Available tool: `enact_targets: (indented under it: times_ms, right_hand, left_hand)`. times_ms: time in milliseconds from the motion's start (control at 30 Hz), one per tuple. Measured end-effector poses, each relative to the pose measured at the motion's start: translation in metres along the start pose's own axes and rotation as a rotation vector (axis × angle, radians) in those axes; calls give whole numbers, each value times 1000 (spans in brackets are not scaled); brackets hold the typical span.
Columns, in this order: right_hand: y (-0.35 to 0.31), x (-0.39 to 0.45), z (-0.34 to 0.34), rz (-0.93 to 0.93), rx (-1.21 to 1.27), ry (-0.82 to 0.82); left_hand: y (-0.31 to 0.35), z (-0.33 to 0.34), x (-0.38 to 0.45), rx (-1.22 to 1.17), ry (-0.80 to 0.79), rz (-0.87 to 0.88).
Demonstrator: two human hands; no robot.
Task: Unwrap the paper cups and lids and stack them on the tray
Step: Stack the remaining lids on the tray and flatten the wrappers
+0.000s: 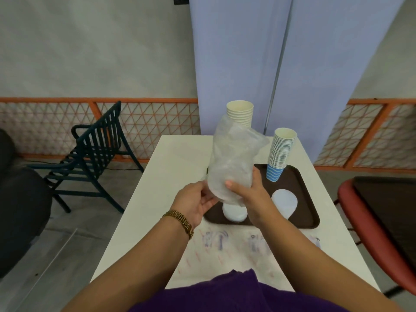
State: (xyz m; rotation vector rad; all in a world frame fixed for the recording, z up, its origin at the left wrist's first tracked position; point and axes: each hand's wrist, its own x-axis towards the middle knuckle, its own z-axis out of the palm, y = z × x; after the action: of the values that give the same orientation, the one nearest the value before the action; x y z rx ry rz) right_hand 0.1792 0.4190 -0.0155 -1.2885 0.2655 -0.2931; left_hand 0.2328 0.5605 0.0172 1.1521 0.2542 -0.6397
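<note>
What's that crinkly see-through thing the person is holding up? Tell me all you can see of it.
It is a clear plastic wrapper, thin, wrinkled and cloudy, held roughly upright above the brown tray. Its top is loose and crumpled, hiding part of the cup stack behind. The right hand grips its lower part, thumb in front; the left hand holds its bottom edge. White lids show below it.

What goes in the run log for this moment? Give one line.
hands: left and right grip plastic wrap | lids emerging under wrap, over tray | cup stack on tray
</note>
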Motion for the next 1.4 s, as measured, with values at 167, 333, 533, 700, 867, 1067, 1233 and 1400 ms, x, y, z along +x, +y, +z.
enact_targets:
  times_ms: [167,333,533,700,867,1067,1233,1400]
  right_hand:
    - [-5,-12,-21,182,327,-6]
    - [-14,-22,-43,180,267,-71]
    - [-33,-26,-64,238,-112,-170]
    - [-40,-47,-64,89,-174,-86]
    - [-36,-59,-68,-163,-375,33]
    - [-32,-72,-75,-294,-652,-55]
    - [-24,-77,-81,-215,-793,-281]
    - [-33,-73,-88,129,-127,-75]
  left_hand:
    - [-17,26,-15,-292,-82,10]
    - [-49,35,-21,97,-42,89]
    - [-55,37,-21,137,-223,228]
    - [-59,41,-10,0,-237,159]
    - [-63,38,-1,-102,-285,88]
    - [-69,50,-5,-323,-212,106]
    - [-78,53,-13,-258,-122,136]
    - [-71,50,-27,57,-140,232]
